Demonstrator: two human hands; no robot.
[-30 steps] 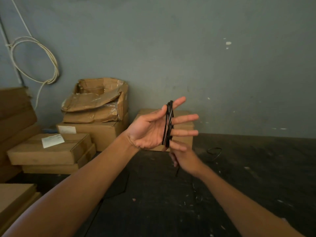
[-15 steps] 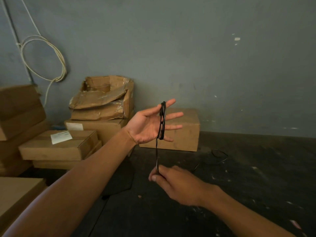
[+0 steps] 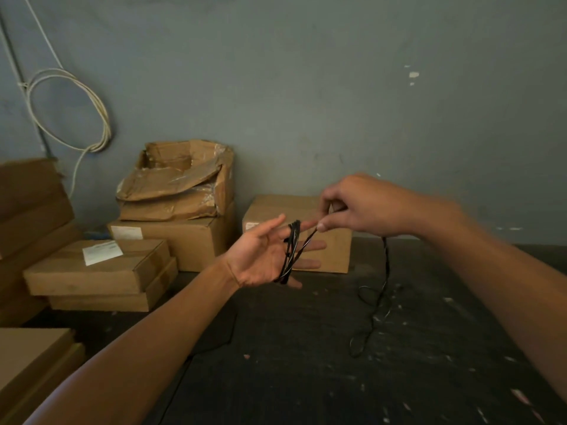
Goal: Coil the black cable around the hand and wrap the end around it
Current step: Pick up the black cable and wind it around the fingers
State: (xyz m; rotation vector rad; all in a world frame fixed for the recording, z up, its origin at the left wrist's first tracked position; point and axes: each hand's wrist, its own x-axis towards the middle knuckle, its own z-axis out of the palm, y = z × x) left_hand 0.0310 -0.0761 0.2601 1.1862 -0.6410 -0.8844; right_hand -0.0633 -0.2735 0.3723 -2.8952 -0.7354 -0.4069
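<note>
Head view: right hand point(image 3: 362, 207), low beneath the left half a second ago, is now raised beside the left fingertips, pinched shut on the cable point(image 3: 291, 251) and drawing a strand diagonally up across the coil. Left hand point(image 3: 264, 256) is spread open, palm up, with several loops round its fingers; the slack drops from the right hand to a loose tangle on the dark floor point(image 3: 306, 363) toward its right side. Judgement: another turn is being laid; with slack left, the end-wrap is not yet due.
</note>
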